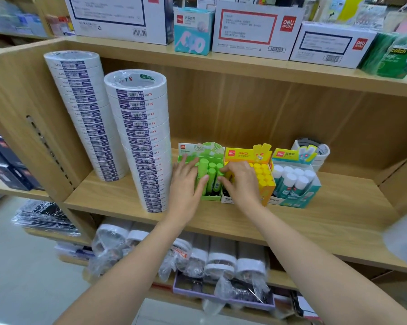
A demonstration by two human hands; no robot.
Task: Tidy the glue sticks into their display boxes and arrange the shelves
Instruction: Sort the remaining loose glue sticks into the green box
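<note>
Three display boxes stand side by side on the wooden shelf (221, 216): a green box (201, 151), a yellow box (267, 191) and a teal box (301, 200). Green-capped glue sticks (211, 171) stand upright in the green box. My left hand (186, 181) rests on the green box's left side, fingers against the sticks. My right hand (241, 184) reaches over from the right, fingertips pinching a green stick at the box's right edge. Yellow-capped sticks (264, 172) fill the yellow box. White-capped sticks (294, 177) stand in the teal box.
Two tall stacks of white tape rolls (141, 141) stand left of the green box. More tape rolls (315, 148) sit behind the teal box. White cartons (251, 31) line the shelf above. Bagged tape rolls (218, 261) lie on the shelf below.
</note>
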